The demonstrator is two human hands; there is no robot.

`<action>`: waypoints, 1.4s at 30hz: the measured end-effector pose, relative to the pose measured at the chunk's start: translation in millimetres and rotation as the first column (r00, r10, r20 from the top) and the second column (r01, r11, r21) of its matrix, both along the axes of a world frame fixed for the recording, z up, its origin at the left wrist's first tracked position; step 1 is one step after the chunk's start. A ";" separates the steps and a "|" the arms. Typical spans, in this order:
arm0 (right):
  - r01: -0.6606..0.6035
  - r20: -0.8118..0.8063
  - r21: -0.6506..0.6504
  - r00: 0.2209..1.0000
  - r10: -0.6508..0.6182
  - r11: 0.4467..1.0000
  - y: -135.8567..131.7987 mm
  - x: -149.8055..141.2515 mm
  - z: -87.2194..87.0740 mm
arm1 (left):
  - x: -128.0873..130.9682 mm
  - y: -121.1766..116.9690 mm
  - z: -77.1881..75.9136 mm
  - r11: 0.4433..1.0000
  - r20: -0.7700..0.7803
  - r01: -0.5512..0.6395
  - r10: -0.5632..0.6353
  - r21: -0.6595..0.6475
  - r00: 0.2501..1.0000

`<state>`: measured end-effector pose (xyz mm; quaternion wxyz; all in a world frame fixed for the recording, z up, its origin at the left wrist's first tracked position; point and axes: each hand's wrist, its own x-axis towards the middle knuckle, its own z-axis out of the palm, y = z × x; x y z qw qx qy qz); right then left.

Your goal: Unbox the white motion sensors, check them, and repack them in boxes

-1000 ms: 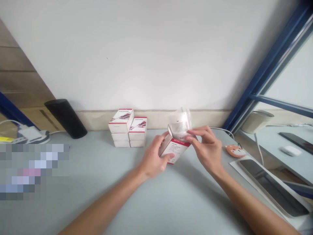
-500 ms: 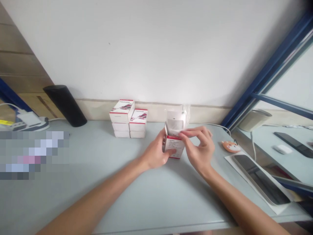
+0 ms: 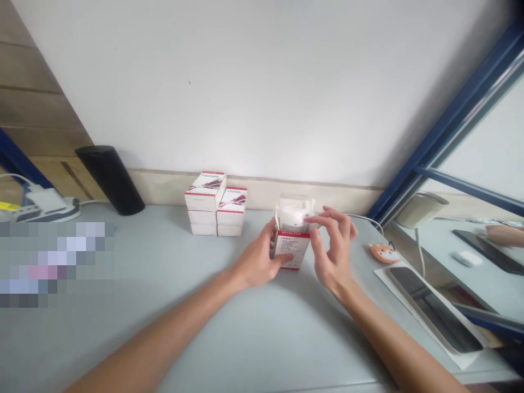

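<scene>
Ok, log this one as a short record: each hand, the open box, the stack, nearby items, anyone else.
left hand: grips the open box
right hand: fingers spread by the wrapped white item; contact unclear
open box: white and red, marked DETECTOR
wrapped white item: sticks up from its opening
box stack: two columns, left three high, right two
nearby: black cylinder, orange animal-face item
other person: a hand, far right
</scene>
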<state>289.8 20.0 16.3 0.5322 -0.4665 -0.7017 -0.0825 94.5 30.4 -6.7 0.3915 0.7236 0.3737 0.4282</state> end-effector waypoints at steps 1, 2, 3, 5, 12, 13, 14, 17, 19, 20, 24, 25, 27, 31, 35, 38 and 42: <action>-0.002 -0.008 0.002 1.000 0.002 1.000 -0.1 -0.4 -0.6 | -0.3 0.2 -0.2 1.000 0.002 0.004 -0.004 0.000 1.000; -0.009 -0.011 0.004 1.000 0.009 1.000 -0.2 -0.7 -1.1 | -0.5 0.4 -0.3 1.000 0.004 0.008 -0.008 -0.002 1.000; -0.016 -0.004 0.005 1.000 0.016 1.000 -0.3 -0.9 -1.3 | -0.6 0.5 -0.4 1.000 0.004 0.012 -0.012 -0.006 1.000; -0.020 0.031 0.005 0.999 0.020 1.000 -0.7 -1.3 -0.9 | -0.7 0.3 -0.7 1.000 0.000 0.021 -0.021 -0.018 1.000; 0.011 0.170 0.061 0.985 -0.021 0.998 -1.3 2.2 6.4 | 1.9 -3.7 0.4 0.993 0.039 -0.046 0.042 0.108 0.998; 0.006 0.198 0.064 0.980 -0.019 0.998 -1.0 3.2 7.6 | 2.4 -4.5 1.4 0.990 0.064 -0.056 0.048 0.131 0.997; 0.000 0.224 0.065 0.975 -0.014 0.998 -0.7 4.1 8.6 | 3.0 -5.1 2.2 0.987 0.091 -0.067 0.054 0.147 0.994; -0.041 0.259 0.059 0.966 0.025 0.997 0.7 5.5 9.8 | 4.6 -5.2 1.5 0.980 0.137 -0.098 0.074 0.173 0.988; -0.101 0.206 0.044 0.974 0.090 0.994 2.5 5.3 8.0 | 5.4 -3.2 -2.1 0.974 0.153 -0.117 0.088 0.196 0.984; -0.141 0.143 0.036 0.981 0.134 0.989 3.7 5.0 6.5 | 5.5 -1.8 -4.3 0.968 0.165 -0.130 0.096 0.215 0.982; -0.287 -0.196 -0.049 0.942 0.272 0.957 9.3 5.7 1.3 | 3.9 4.0 -9.1 0.927 0.123 -0.147 0.111 0.344 0.986; -0.318 -0.228 -0.100 0.930 0.289 0.943 10.4 6.5 1.5 | 3.0 4.9 -8.6 0.918 0.086 -0.136 0.112 0.372 0.990; -0.370 -0.242 -0.213 0.916 0.318 0.904 11.9 8.1 3.6 | 1.0 6.0 -5.7 0.910 0.016 -0.103 0.106 0.401 0.994; -0.471 -0.363 -0.321 0.863 0.353 0.822 14.0 8.4 7.2 | -2.7 6.6 0.7 0.910 -0.044 -0.046 0.070 0.411 0.997; -0.591 -0.537 -0.277 0.749 0.388 0.757 16.8 5.0 3.8 | -4.9 6.5 3.4 0.912 -0.080 -0.013 0.050 0.410 0.996; -0.610 -0.558 -0.220 0.719 0.414 0.761 17.2 3.8 2.2 | -6.2 7.0 5.2 0.923 -0.079 0.011 0.021 0.385 0.997; -0.540 -0.346 -0.226 0.823 0.451 0.811 15.2 5.9 4.2 | -8.5 9.5 6.8 0.935 -0.026 0.044 -0.037 0.352 0.999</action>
